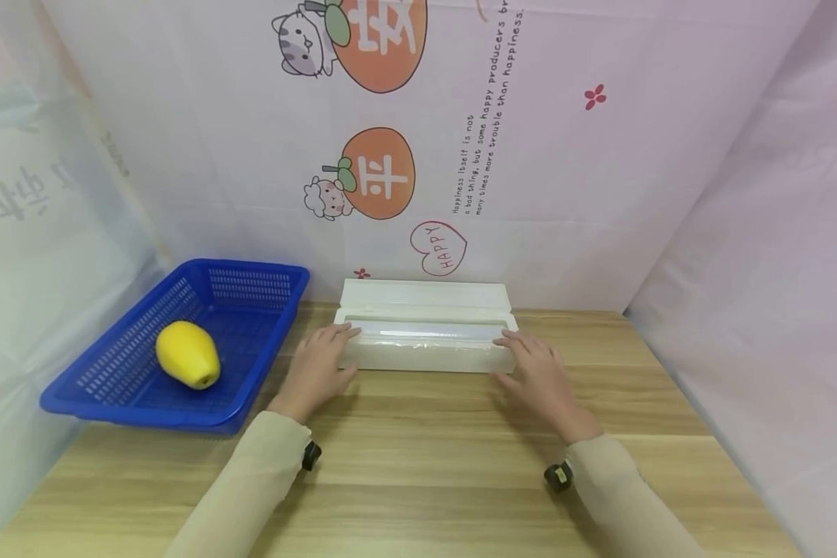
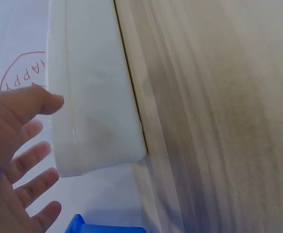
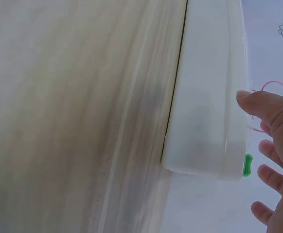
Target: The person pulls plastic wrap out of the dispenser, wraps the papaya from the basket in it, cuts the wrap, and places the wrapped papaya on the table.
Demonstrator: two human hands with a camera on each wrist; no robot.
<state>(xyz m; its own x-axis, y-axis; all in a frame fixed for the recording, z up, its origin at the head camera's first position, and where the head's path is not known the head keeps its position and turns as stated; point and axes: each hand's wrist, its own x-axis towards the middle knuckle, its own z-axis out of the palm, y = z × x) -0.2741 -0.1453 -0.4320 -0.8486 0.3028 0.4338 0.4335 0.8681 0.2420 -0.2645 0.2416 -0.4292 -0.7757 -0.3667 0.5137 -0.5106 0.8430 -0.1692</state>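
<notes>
A long white cling film dispenser (image 1: 425, 356) stands at the back of the table, its lid (image 1: 425, 294) tilted up against the wall. Inside lies a pale roll, and shiny clear film shows along the front edge. My left hand (image 1: 318, 368) is at the dispenser's left end, fingers spread and loosely bent. At the right end is my right hand (image 1: 535, 372), held much the same way. Both thumbs, the left thumb (image 2: 54, 103) and the right thumb (image 3: 246, 99), are by the front face in the wrist views. Whether they touch it I cannot tell.
On the left a blue plastic basket (image 1: 265, 353) holds a yellow, papaya-like fruit (image 1: 188, 355). A printed white cloth (image 1: 530, 256) hangs behind the wooden table (image 1: 425, 449), with pale sheets at both sides. A small green piece (image 3: 248, 165) shows at the dispenser's right end.
</notes>
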